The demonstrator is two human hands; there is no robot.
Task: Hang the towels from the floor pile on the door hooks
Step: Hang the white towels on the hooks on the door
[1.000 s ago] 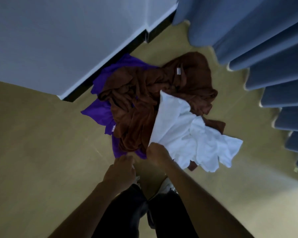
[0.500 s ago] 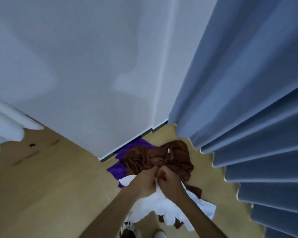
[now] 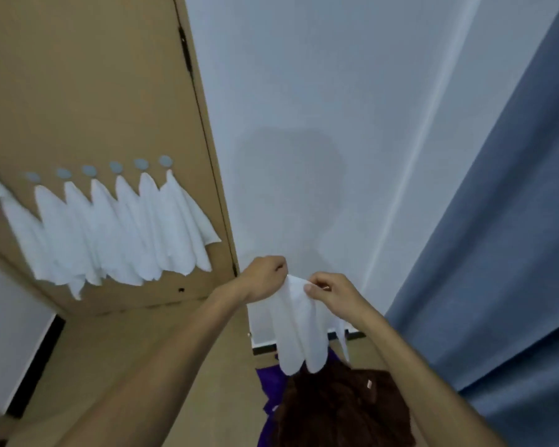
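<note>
Risk: the white towel (image 3: 299, 324) could slip off or miss a door hook (image 3: 165, 161) if its pinched top edge is not bunched into a firm peak, since every visible hook on the door (image 3: 88, 91) already carries a hung white towel (image 3: 175, 227). Left hand (image 3: 263, 279) and right hand (image 3: 331, 293) each have a closed grip pinching the towel's top edge, held in the air before the wall. It hangs in soft, limp folds above the brown towel (image 3: 342, 411) and purple towel (image 3: 268, 379) left on the floor.

towels (image 3: 117, 230) on door (image 3: 88, 91) left, pile (image 3: 342, 411) on floor below hands (image 3: 299, 283), curtain (image 3: 504, 237) right
</note>
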